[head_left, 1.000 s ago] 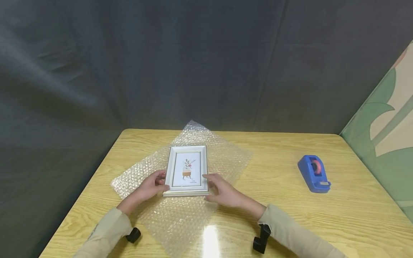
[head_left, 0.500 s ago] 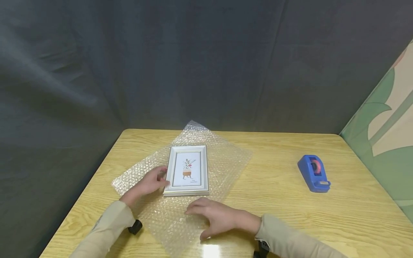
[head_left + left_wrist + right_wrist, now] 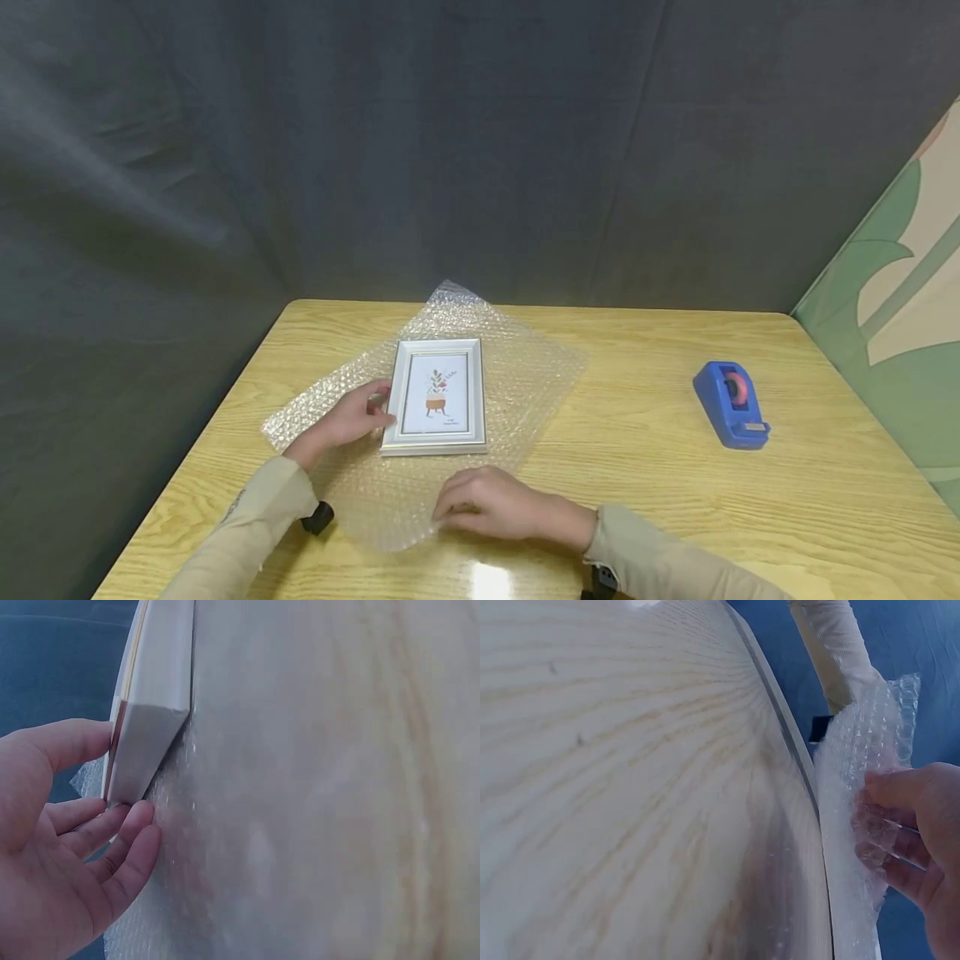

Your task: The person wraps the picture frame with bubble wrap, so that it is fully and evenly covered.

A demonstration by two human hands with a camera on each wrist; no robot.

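A silver-white picture frame (image 3: 474,392) with a plant print lies face up on a sheet of bubble wrap (image 3: 536,358). My left hand (image 3: 351,418) holds the frame's left edge. In the left wrist view, the thumb is against the frame's front edge and the curled fingers of the left hand (image 3: 67,840) are at its side. At the sheet's near corner, my right hand (image 3: 495,504) pinches the bubble wrap. The right wrist view has the wrap (image 3: 855,750) raised off the table, between the thumb and fingers of the right hand (image 3: 922,840).
A blue tape dispenser (image 3: 729,408) with a pinkish roll stands on the right of the wooden table (image 3: 637,467). A dark curtain (image 3: 480,150) hangs behind the table. At the far right is a leaf-patterned panel (image 3: 900,333).
My right hand has let go of the frame's right edge, moved toward me and taken the wrap's near corner, which has lifted. My left hand stays at the frame's left edge.
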